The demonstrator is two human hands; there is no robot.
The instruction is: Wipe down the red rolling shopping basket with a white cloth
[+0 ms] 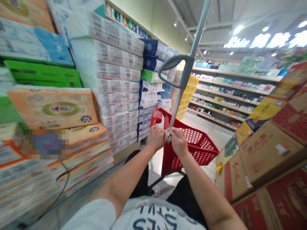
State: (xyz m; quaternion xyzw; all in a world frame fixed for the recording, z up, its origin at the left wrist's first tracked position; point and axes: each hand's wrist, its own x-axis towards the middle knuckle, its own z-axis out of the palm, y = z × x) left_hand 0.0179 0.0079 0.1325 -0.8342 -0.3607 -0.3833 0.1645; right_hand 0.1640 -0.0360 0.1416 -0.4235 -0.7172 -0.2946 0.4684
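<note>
A red plastic shopping basket cart (200, 155) with perforated walls stands right in front of my knees. From it a metal pole (177, 105) slants up and to the right, carrying a grey loop handle (176, 71). Low on the pole, a crumpled pale cloth (168, 135) sits between my two hands. My left hand (156, 138) is closed at the cloth's left side, just below the cart's red handle part (157, 116). With bent fingers my right hand (179, 141) presses the cloth from the right. Both palms are hidden.
Tall stacks of wrapped tissue packs (117, 64) rise on the left, with orange packs (59, 108) nearer. Cardboard cartons (268, 153) are piled close on the right. Beyond the cart are yellow boxes (188, 95) and long shelves of small goods (230, 89).
</note>
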